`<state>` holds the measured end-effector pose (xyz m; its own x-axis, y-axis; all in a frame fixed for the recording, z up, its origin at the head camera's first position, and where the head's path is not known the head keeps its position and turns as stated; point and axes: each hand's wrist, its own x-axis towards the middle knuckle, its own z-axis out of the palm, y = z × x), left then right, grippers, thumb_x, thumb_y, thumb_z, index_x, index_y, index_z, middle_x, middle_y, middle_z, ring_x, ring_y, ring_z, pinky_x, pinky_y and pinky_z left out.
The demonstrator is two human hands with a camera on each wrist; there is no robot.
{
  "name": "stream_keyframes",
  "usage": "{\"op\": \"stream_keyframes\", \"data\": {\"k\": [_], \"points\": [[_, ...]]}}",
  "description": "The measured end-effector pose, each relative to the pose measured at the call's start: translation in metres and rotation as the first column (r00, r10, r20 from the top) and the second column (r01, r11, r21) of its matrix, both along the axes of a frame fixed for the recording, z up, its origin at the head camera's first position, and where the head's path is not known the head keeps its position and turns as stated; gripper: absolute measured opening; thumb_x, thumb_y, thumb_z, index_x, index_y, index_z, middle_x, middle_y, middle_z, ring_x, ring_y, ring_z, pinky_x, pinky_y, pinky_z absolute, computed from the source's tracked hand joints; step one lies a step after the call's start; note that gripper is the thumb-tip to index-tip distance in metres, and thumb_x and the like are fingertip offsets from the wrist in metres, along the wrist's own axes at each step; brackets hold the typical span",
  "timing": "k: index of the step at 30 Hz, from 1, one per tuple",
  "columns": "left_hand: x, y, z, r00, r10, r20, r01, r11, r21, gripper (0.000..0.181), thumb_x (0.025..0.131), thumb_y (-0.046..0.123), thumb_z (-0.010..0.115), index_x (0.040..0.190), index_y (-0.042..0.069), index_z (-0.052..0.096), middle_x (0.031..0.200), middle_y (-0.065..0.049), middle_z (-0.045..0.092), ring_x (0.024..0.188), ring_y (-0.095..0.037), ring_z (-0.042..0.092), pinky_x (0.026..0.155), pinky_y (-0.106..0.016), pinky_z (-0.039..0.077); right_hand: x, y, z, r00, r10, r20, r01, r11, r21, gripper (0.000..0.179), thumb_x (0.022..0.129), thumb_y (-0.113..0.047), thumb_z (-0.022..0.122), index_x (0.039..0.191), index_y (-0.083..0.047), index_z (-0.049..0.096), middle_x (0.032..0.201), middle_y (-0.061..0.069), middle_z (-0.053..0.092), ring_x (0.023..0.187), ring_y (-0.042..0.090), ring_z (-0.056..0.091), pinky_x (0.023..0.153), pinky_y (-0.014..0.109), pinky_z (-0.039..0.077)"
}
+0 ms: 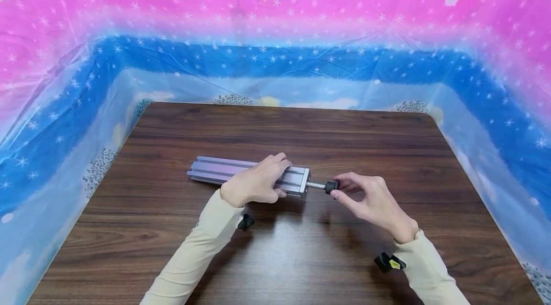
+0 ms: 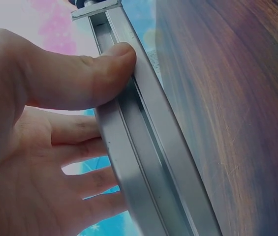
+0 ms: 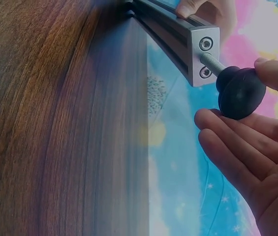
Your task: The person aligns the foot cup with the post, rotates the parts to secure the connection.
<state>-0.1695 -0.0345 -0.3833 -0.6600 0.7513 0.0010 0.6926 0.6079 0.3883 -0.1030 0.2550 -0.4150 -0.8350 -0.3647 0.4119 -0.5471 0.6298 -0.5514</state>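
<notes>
A silver aluminium extrusion profile [image 1: 224,169] with slots along its sides lies across the middle of the table. My left hand [image 1: 258,183] grips it near its right end, thumb along one slot and fingers on the opposite side. An end plate [image 3: 196,66] with two socket screws caps that end. From between the screws a threaded stud [image 3: 211,63] sticks out, bearing a black levelling foot [image 3: 242,93]. Thumb and fingers of my right hand [image 1: 372,200] pinch the foot's round base, while the other fingers extend beneath it.
The dark wood-grain table [image 1: 284,128] runs to a far edge with rounded corners. A pink and blue printed cloth [image 1: 275,61] hangs behind it and along both sides. Black camera mounts [image 1: 245,222] sit at both wrists.
</notes>
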Motion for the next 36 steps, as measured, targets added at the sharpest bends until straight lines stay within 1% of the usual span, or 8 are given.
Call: {"op": "stream_keyframes", "data": {"k": [5, 9, 12, 16, 20, 28, 32, 36], "points": [[0.0003, -0.0005, -0.0013, 1.0, 0.003, 0.0, -0.003, 1.0, 0.0, 0.045, 0.082, 0.013, 0.078, 0.121, 0.0, 0.06, 0.101, -0.004, 0.049, 0.092, -0.021, 0.047, 0.084, -0.033, 0.044, 0.0007, 0.0003, 0.0008, 0.999, 0.011, 0.035, -0.011, 1.0, 0.01, 0.03, 0.088, -0.021, 0.079, 0.116, -0.011, 0.071, 0.097, -0.008, 0.076, 0.083, 0.005, 0.072, 0.074, 0.028, 0.058], [0.0001, -0.0009, -0.0022, 1.0, 0.003, 0.004, -0.003, 1.0, 0.007, 0.044, 0.082, 0.013, 0.079, 0.12, 0.0, 0.06, 0.1, -0.004, 0.049, 0.092, -0.021, 0.047, 0.084, -0.034, 0.044, 0.0025, 0.0015, 0.0011, 0.999, 0.052, 0.0, -0.052, 0.998, 0.02, 0.054, 0.082, -0.023, 0.084, 0.131, -0.012, 0.063, 0.121, -0.002, 0.07, 0.099, 0.013, 0.071, 0.083, 0.034, 0.058], [-0.0003, -0.0014, -0.0017, 1.0, 0.008, 0.008, -0.008, 1.0, 0.011, 0.045, 0.082, 0.013, 0.079, 0.121, 0.0, 0.06, 0.1, -0.004, 0.049, 0.092, -0.02, 0.047, 0.084, -0.033, 0.044, 0.0035, 0.0011, 0.0009, 0.994, 0.09, -0.06, -0.089, 0.996, 0.025, 0.068, 0.077, -0.021, 0.088, 0.138, -0.014, 0.058, 0.132, 0.0, 0.063, 0.11, 0.015, 0.066, 0.089, 0.035, 0.057], [-0.0007, -0.0018, -0.0008, 1.0, 0.012, 0.011, -0.012, 1.0, 0.015, 0.046, 0.081, 0.012, 0.079, 0.121, 0.001, 0.06, 0.1, -0.004, 0.049, 0.093, -0.02, 0.047, 0.083, -0.033, 0.044, 0.0033, -0.0011, 0.0004, 0.985, 0.115, -0.13, -0.112, 0.993, 0.027, 0.062, 0.075, -0.012, 0.089, 0.131, -0.011, 0.061, 0.125, 0.0, 0.063, 0.11, 0.013, 0.063, 0.091, 0.023, 0.053], [-0.0009, -0.002, -0.001, 1.0, 0.013, 0.017, -0.013, 1.0, 0.018, 0.045, 0.08, 0.011, 0.079, 0.12, 0.001, 0.06, 0.101, -0.004, 0.05, 0.093, -0.02, 0.047, 0.084, -0.033, 0.044, 0.0027, -0.0025, 0.0007, 0.979, 0.119, -0.167, -0.117, 0.993, 0.019, 0.053, 0.074, -0.006, 0.088, 0.121, -0.007, 0.065, 0.118, -0.001, 0.065, 0.106, 0.012, 0.065, 0.09, 0.014, 0.05], [-0.0014, -0.0026, -0.0008, 1.0, 0.008, 0.014, -0.008, 1.0, 0.011, 0.046, 0.079, 0.01, 0.079, 0.12, 0.001, 0.06, 0.098, -0.003, 0.048, 0.091, -0.019, 0.046, 0.083, -0.033, 0.043, 0.0032, -0.0023, 0.0017, 0.989, 0.082, -0.119, -0.081, 0.997, 0.011, 0.047, 0.078, -0.012, 0.087, 0.12, -0.007, 0.068, 0.114, 0.0, 0.07, 0.098, 0.014, 0.071, 0.086, 0.016, 0.053], [-0.0016, -0.0022, -0.0014, 1.0, 0.01, 0.01, -0.011, 1.0, 0.009, 0.046, 0.08, 0.011, 0.079, 0.121, 0.001, 0.06, 0.098, -0.003, 0.048, 0.091, -0.02, 0.046, 0.082, -0.033, 0.043, 0.003, -0.0026, 0.0006, 0.99, 0.054, -0.128, -0.054, 0.999, 0.01, 0.047, 0.078, -0.013, 0.087, 0.121, -0.009, 0.069, 0.109, 0.0, 0.073, 0.091, 0.012, 0.072, 0.08, 0.025, 0.057], [-0.0009, -0.0018, -0.0007, 1.0, 0.01, 0.001, -0.01, 1.0, 0.01, 0.048, 0.08, 0.012, 0.08, 0.122, 0.0, 0.06, 0.098, -0.004, 0.049, 0.09, -0.02, 0.046, 0.082, -0.033, 0.043, 0.0025, -0.0028, -0.0015, 0.995, 0.031, -0.099, -0.031, 1.0, -0.002, 0.044, 0.081, -0.012, 0.084, 0.122, -0.008, 0.069, 0.104, -0.001, 0.075, 0.086, 0.012, 0.073, 0.076, 0.031, 0.059]]}}
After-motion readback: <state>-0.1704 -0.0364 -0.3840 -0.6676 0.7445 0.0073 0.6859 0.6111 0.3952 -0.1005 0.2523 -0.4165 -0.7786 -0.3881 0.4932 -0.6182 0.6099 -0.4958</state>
